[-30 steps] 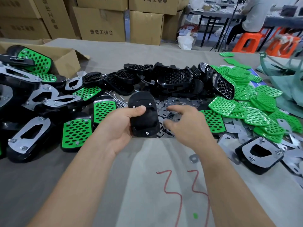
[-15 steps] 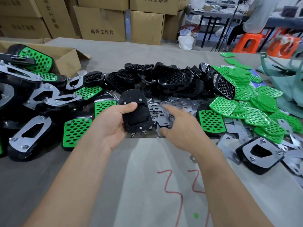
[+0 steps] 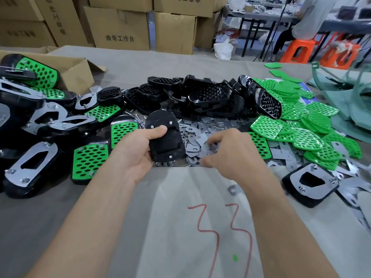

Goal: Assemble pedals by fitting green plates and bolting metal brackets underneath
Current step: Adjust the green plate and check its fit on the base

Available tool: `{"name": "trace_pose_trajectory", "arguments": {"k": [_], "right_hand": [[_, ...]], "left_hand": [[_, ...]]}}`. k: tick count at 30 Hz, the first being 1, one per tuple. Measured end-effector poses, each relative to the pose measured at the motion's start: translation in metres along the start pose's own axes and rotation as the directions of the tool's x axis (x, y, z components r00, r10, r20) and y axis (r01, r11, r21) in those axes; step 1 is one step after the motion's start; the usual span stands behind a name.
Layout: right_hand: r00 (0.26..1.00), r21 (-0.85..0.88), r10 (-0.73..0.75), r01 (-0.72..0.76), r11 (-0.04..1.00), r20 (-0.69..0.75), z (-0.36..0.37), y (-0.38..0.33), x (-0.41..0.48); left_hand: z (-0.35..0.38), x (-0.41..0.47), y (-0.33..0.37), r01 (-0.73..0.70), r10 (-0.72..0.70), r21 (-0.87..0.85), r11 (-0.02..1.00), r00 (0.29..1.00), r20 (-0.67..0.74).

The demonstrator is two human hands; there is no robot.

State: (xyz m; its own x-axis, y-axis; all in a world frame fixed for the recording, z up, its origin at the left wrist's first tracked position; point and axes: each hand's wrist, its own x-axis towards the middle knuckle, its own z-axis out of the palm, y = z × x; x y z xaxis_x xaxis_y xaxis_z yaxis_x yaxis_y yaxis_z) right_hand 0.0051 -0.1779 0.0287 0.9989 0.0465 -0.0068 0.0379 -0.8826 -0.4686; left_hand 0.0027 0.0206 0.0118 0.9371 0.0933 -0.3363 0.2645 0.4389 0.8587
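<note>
Three bolt ends (image 3: 170,123) show on the upturned underside of the black pedal (image 3: 165,139); no bracket is on it yet. Our left hand (image 3: 136,155) holds the pedal, thumb pressed across its face and fingers curled beneath, so it sits tilted in that grip. Since a second ago our right hand (image 3: 232,155) has dropped from hovering into the loose metal brackets (image 3: 200,135) just right of the pedal, fingers bent down among them. Whether they already pinch a bracket we cannot tell, as blur hides the tips. We read this as bracket selection. Green plates (image 3: 301,127) lie farther right of the pedal, finished pedals (image 3: 88,161) to its left.
</note>
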Motion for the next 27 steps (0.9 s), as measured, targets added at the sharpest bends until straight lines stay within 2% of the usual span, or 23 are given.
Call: {"name": "trace_pose_trajectory", "arguments": {"k": [9, 11, 13, 14, 17, 19, 20, 21, 22, 23, 24, 25, 26, 27], "right_hand": [[0.988, 0.244, 0.076, -0.041, 0.969, -0.133, 0.017, -0.002, 0.01], [0.985, 0.148, 0.013, 0.013, 0.989, -0.171, 0.027, -0.004, 0.011], [0.987, 0.001, -0.07, 0.071, 0.997, -0.147, 0.034, -0.011, 0.008], [0.986, -0.015, -0.091, 0.089, 0.996, -0.141, 0.036, -0.014, 0.008], [0.969, 0.087, -0.09, 0.113, 0.99, -0.229, 0.037, -0.018, 0.008], [0.934, 0.265, -0.013, 0.114, 0.958, -0.357, 0.031, -0.02, 0.006], [0.918, 0.41, 0.063, 0.113, 0.905, -0.392, 0.027, -0.02, 0.005], [0.915, 0.596, 0.151, 0.114, 0.795, -0.375, 0.023, -0.018, 0.006], [0.928, 0.79, 0.228, 0.103, 0.604, -0.296, 0.018, -0.015, 0.007], [0.949, 0.936, 0.27, 0.063, 0.345, -0.164, 0.012, -0.012, 0.007], [0.965, 0.997, 0.261, 0.006, 0.078, -0.026, 0.007, -0.011, 0.008], [0.97, 0.991, 0.232, -0.044, -0.127, 0.073, 0.002, -0.009, 0.008], [0.969, 0.963, 0.203, -0.082, -0.257, 0.137, 0.0, -0.008, 0.008], [0.967, 0.937, 0.181, -0.109, -0.332, 0.177, -0.001, -0.007, 0.009]], "left_hand": [[0.0, -0.003, 0.0, 0.009, -0.009, 0.013, 1.0, 1.0, -0.009], [0.001, -0.004, -0.001, 0.011, -0.011, 0.017, 1.0, 1.0, -0.003], [0.002, -0.005, -0.001, 0.015, -0.015, 0.025, 1.0, 1.0, 0.0], [0.002, -0.005, -0.001, 0.018, -0.018, 0.029, 0.999, 1.0, 0.002], [0.003, -0.006, 0.001, 0.025, -0.025, 0.027, 0.999, 1.0, 0.003], [0.003, -0.007, 0.002, 0.024, -0.024, 0.016, 1.0, 1.0, 0.003], [0.003, -0.007, 0.002, 0.022, -0.022, 0.008, 1.0, 1.0, -0.001], [0.003, -0.007, 0.003, 0.018, -0.018, 0.001, 1.0, 1.0, -0.006], [0.003, -0.006, 0.003, 0.017, -0.017, -0.004, 1.0, 1.0, -0.01], [0.003, -0.006, 0.002, 0.019, -0.019, -0.005, 1.0, 1.0, -0.012], [0.002, -0.006, 0.002, 0.022, -0.022, -0.003, 1.0, 1.0, -0.013], [0.002, -0.006, 0.002, 0.024, -0.024, 0.0, 1.0, 1.0, -0.013], [0.002, -0.006, 0.002, 0.024, -0.024, 0.003, 1.0, 1.0, -0.013], [0.002, -0.006, 0.002, 0.022, -0.022, 0.006, 1.0, 1.0, -0.013]]}}
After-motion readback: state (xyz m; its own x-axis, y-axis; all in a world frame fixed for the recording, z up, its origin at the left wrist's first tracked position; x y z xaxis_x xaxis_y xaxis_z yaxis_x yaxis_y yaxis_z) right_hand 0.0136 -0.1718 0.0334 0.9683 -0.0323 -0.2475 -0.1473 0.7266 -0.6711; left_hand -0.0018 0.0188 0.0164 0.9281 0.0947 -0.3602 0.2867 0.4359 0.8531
